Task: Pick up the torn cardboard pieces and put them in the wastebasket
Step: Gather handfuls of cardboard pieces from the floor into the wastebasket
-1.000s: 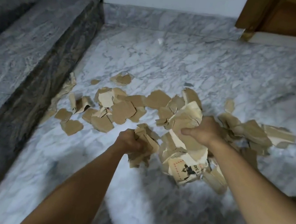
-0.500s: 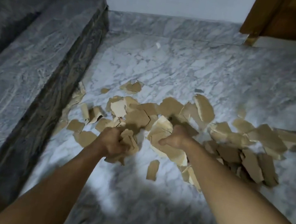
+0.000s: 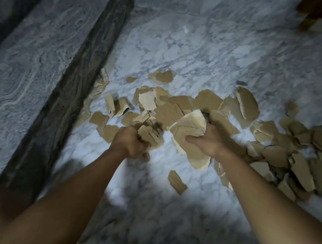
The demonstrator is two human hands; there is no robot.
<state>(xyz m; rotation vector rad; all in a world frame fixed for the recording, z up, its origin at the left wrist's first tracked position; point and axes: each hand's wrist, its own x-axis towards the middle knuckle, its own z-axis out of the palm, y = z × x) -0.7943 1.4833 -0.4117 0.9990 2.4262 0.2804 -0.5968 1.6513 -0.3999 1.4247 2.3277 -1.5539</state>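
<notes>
One cardboard scrap [image 3: 177,182] lies alone on the marble floor [image 3: 208,55], at 6 o'clock from the right hand [image 3: 208,143]. Both hands are fisted: the left hand [image 3: 129,144] clenches a small wad [image 3: 150,136], while the right grips a bigger pale bundle [image 3: 189,126]. Beyond them, torn cardboard pieces [image 3: 296,164], too many to count, litter the floor from 9 to 3 o'clock.

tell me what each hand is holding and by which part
The left hand grips a small bunch of torn cardboard pieces by its near end. The right hand grips a larger pale wad at its right side, thumb across the front.
</notes>
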